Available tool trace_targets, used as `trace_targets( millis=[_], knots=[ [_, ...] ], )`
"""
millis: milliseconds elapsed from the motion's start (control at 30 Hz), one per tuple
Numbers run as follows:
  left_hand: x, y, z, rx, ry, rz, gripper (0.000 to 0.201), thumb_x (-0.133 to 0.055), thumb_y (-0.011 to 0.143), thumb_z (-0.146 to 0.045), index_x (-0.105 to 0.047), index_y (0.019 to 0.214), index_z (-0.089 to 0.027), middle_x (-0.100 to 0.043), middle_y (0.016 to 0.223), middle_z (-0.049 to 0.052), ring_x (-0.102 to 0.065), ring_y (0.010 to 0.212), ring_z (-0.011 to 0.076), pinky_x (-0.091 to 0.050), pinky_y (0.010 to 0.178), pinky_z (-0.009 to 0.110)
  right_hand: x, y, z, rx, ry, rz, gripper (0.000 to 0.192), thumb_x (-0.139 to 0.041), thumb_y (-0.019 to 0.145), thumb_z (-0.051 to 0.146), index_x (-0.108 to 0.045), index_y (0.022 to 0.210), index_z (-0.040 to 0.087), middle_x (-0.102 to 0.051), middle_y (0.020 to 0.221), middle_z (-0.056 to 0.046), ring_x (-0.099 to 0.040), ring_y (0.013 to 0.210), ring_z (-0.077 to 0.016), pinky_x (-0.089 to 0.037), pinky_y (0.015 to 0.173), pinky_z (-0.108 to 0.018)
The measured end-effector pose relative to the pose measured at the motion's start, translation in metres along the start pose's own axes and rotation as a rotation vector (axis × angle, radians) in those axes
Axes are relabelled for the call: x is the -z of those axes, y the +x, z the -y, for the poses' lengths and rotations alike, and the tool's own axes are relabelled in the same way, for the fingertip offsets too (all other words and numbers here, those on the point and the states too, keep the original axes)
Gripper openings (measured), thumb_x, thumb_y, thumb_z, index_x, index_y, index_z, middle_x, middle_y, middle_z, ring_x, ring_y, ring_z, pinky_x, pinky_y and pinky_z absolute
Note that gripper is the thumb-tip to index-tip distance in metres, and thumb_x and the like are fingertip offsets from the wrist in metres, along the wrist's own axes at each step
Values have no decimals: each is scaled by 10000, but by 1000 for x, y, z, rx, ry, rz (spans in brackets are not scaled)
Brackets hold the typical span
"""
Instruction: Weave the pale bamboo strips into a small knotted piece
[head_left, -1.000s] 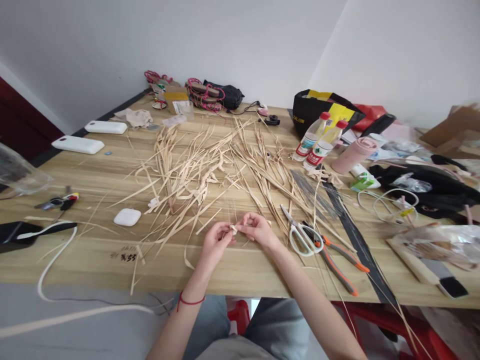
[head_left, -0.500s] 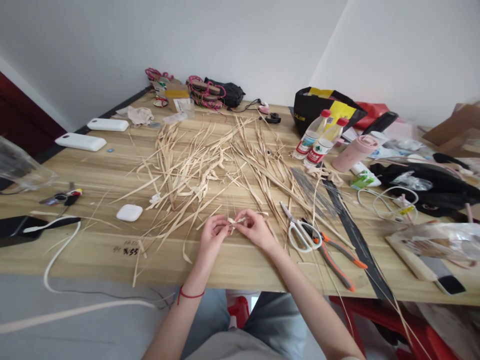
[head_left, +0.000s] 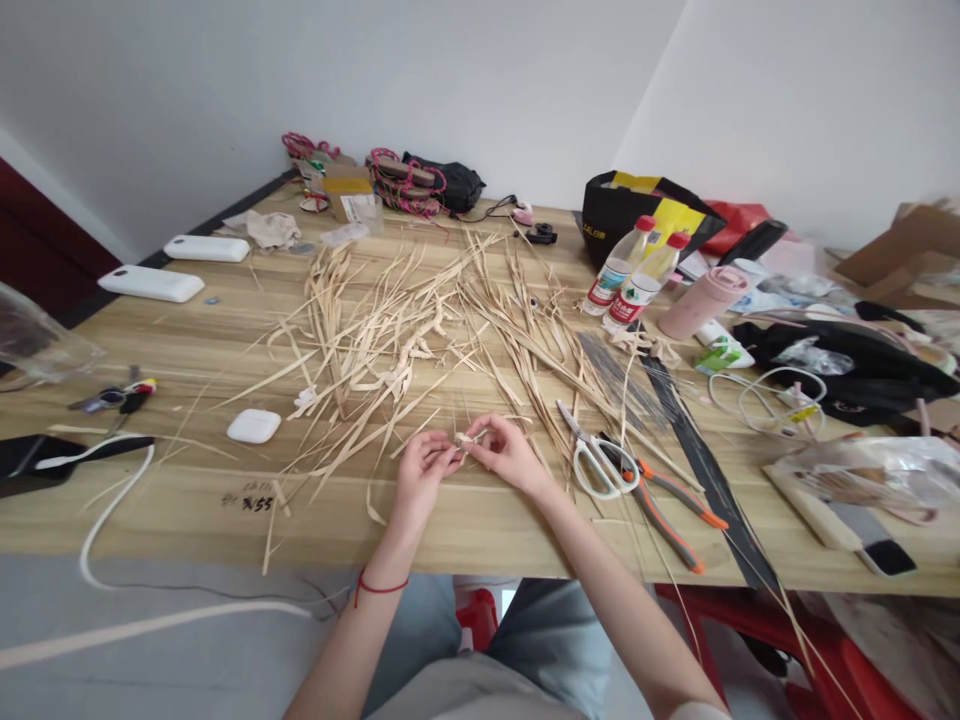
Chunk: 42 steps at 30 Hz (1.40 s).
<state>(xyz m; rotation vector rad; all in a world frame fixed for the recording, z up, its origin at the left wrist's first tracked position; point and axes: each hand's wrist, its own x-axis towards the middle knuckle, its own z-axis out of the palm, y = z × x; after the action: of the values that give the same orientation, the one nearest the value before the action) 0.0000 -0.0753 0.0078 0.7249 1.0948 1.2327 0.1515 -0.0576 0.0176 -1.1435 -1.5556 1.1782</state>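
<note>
Pale straw was what both hands worked: the left hand (head_left: 421,468) and the right hand (head_left: 504,452) met above the near edge of the wooden table (head_left: 187,350), each grip pinching one end of a small folded straw strip (head_left: 466,438) held between the fingertips, just clear of the tabletop. A red string circled the left wrist. Just right of the right hand lay white-handled scissors (head_left: 600,462), touching orange-handled pliers (head_left: 667,505). To the left sat a white earbud case (head_left: 253,426), with a white cable (head_left: 112,500) nearer the edge. Behind the hands spread a loose heap of straw strips (head_left: 405,320). Farther back stood two red-capped bottles (head_left: 630,275) and a black and yellow bag (head_left: 645,205).
</note>
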Motion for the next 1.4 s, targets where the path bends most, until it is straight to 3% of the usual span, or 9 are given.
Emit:
trace_targets(
  millis=[167,567,733,933,1167,1400],
  knots=[
    [1,0,2,-47,-10,-23,391,-762,591,-262,-489,852,-159,-631,739,-4,-652,697,143,-554,747,343,-2,-2,0,33,-16,66,234,-627,773,372,-557,911,196,-482,594,50,-437,488,-89,-356,465,-210],
    [0,3,8,-82,78,30,303,-723,622,-259,-513,815,-158,-601,775,8,-642,688,148,-564,668,326,-1,1,-3,32,25,-61,234,-646,751,371,-536,862,197,-583,780,-5,-526,577,-111,-420,526,-237],
    [1,2,9,-102,55,22,312,-708,642,-247,-503,862,-164,-602,777,4,-641,715,144,-558,709,321,-1,-3,4,93,-72,29,158,-554,831,311,-539,940,198,-596,811,-25,-572,640,-130,-465,584,-255],
    [-4,0,10,-180,109,-3,281,-687,671,-228,-489,862,-167,-598,770,12,-632,733,142,-552,699,297,0,-4,3,82,-17,111,181,-525,857,333,-504,979,200,-595,790,-24,-619,675,-148,-507,626,-283],
    [-6,-4,7,-211,113,-5,257,-683,685,-245,-496,842,-165,-598,801,21,-634,749,145,-545,708,292,-3,-3,-1,77,66,95,217,-551,840,362,-498,979,205,-592,827,-30,-621,685,-148,-524,635,-296],
    [-3,-1,11,-178,104,25,283,-704,657,-238,-514,853,-165,-640,796,28,-649,761,153,-519,777,314,0,-3,2,114,-90,36,188,-570,823,327,-524,966,213,-593,939,-53,-592,659,-137,-497,598,-284]
  ],
)
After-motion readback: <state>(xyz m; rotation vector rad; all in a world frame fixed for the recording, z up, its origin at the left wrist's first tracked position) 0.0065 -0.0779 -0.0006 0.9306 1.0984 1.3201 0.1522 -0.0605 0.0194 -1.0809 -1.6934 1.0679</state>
